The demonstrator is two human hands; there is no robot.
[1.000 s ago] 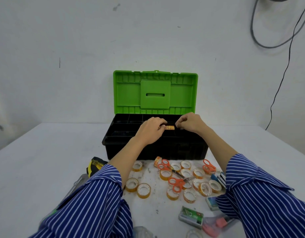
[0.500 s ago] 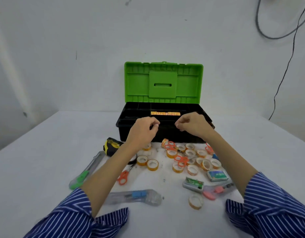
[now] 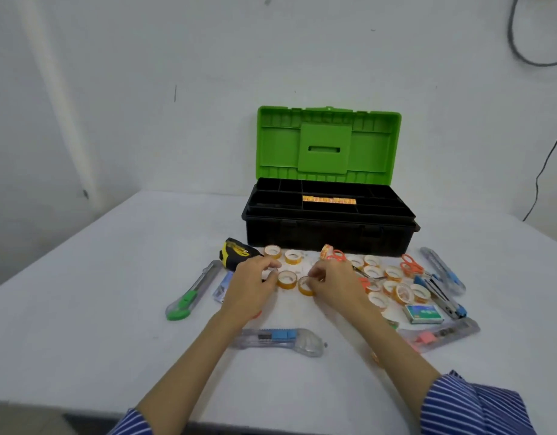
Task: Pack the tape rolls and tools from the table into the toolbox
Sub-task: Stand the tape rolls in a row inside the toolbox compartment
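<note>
The toolbox point(image 3: 329, 237) stands open at the back of the table, black base, green lid point(image 3: 329, 142) upright. A row of orange tape rolls point(image 3: 329, 200) lies in a middle tray compartment. Several loose tape rolls point(image 3: 393, 285) lie on the table in front of the box. My left hand point(image 3: 250, 285) pinches the left edge of one tape roll point(image 3: 286, 279). My right hand point(image 3: 338, 285) pinches the neighbouring tape roll point(image 3: 305, 286). Both rolls rest on the table. Motion blur softens the fingers.
Left of my hands lie a yellow-black tape measure point(image 3: 236, 254) and a green utility knife point(image 3: 189, 296). A clear cutter with a blue slider point(image 3: 280, 339) lies under my forearms. On the right are orange scissors point(image 3: 410, 266), a staples box point(image 3: 423, 313), a pink cutter point(image 3: 440, 335) and a blue cutter point(image 3: 443, 271).
Both hands have left the toolbox tray, where a row of rolls now lies, and come down to two rolls on the table. The view has pulled back.
</note>
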